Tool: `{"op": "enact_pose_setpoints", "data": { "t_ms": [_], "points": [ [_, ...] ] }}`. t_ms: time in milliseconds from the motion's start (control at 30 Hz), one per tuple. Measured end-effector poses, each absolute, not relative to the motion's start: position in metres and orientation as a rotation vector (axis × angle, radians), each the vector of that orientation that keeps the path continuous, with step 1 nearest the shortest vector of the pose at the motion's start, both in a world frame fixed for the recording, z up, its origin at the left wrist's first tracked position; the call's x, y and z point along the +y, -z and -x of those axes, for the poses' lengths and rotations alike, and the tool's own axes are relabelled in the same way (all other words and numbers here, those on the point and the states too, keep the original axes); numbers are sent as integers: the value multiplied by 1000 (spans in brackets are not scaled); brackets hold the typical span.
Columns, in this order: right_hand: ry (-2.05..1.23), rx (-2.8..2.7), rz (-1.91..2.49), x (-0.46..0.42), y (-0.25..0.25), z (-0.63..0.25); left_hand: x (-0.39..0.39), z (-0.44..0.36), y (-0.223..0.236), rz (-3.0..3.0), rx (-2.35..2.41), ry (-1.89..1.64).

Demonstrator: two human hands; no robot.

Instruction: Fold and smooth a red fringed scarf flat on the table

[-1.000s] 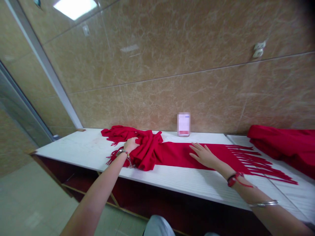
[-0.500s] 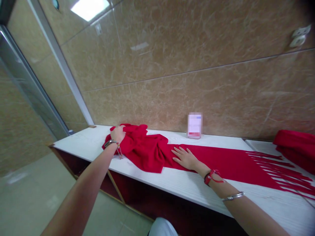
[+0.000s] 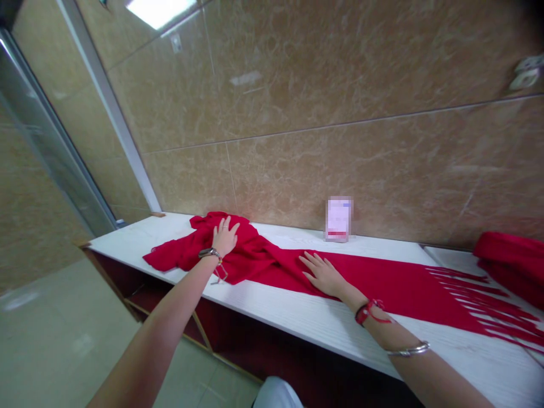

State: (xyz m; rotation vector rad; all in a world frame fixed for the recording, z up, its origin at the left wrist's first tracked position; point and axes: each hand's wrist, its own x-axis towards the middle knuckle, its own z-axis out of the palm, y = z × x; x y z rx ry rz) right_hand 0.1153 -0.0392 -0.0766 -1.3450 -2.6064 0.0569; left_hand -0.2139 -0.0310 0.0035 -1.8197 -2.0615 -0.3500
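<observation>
A long red scarf lies along a white cabinet top. Its right part is flat and ends in fringe; its left part is bunched and twisted. My left hand rests on the bunched part, fingers spread. Farther right, my right hand lies flat on the smooth part with its fingers apart. Neither hand grips the cloth.
A folded red cloth sits at the right end. Against the tiled wall stands a small upright panel, blurred out. Open dark shelves lie below the cabinet top's front edge.
My left hand has moved right and its fingers have spread from the cloth they were gathering. The bunched end now stretches farther left and toward the front edge. My right hand stays in place.
</observation>
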Motion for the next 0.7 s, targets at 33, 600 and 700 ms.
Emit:
{"op": "enact_pose_setpoints", "data": {
  "t_ms": [33,600,700],
  "points": [
    [-60,-2599,1355,-39,76,-115,-28,206,0,1862,-2024,334],
    [-49,-2518,1388,-40,80,-114,-43,302,-43,1453,-2342,440],
    [-54,-2477,1322,-45,77,-110,-45,294,-24,1705,-2368,339]
  ]
}}
